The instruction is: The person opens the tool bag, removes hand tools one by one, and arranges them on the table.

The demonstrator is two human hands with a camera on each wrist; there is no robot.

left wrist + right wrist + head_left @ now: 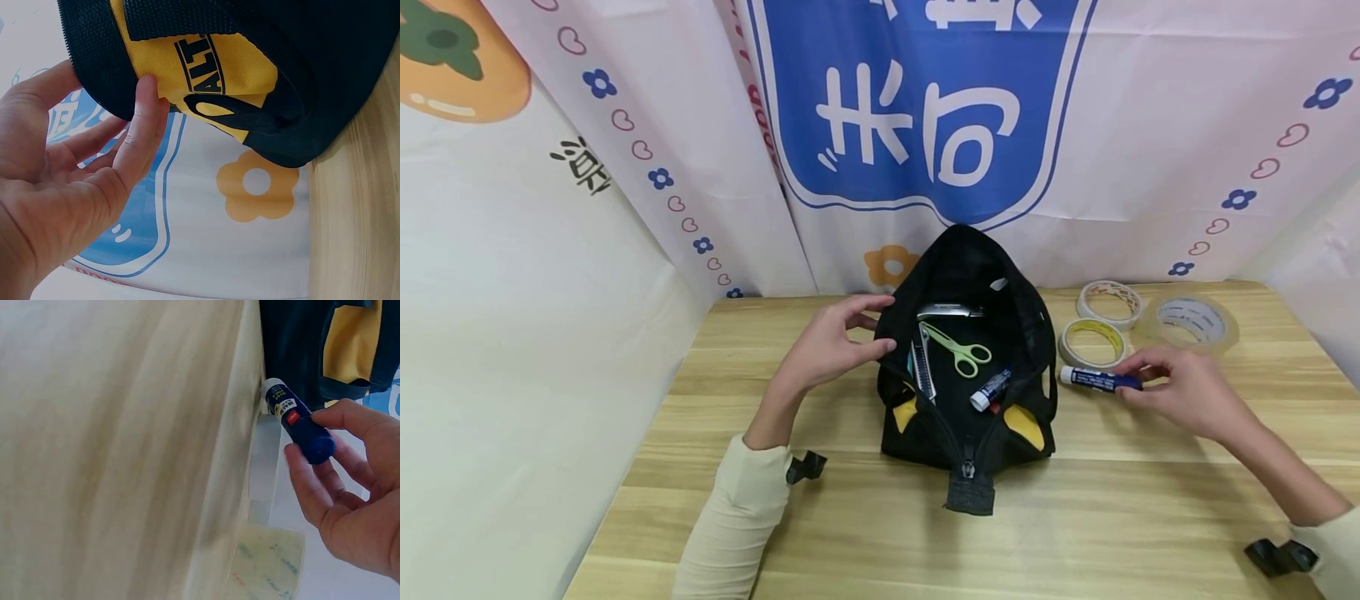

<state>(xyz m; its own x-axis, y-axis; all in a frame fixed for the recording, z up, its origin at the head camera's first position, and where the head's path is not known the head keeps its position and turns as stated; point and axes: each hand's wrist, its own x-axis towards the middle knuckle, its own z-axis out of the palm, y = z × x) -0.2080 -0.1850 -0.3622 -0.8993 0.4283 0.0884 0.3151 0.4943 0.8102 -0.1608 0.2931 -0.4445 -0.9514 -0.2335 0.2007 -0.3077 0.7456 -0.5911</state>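
Observation:
A black bag with yellow patches (973,446) stands with its mouth wide, its zipper pull towards the front. At its left rim my left hand (831,343) holds the edge between thumb and fingers; the left wrist view shows the thumb (147,97) against the yellow side. Thumb and fingers of my right hand (1183,387) pinch the blue end of a glue stick (1093,380), whose white end points at the bag. Inside lie green scissors (958,348), a utility knife (922,362), a silver-handled cutter (950,310) and another glue stick (991,390).
Right of the bag lie a white tape roll (1085,302), a tape roll with a yellow core (1066,346) and a wide clear tape roll (1225,329). A printed cloth (1150,167) hangs behind the wooden table (850,525).

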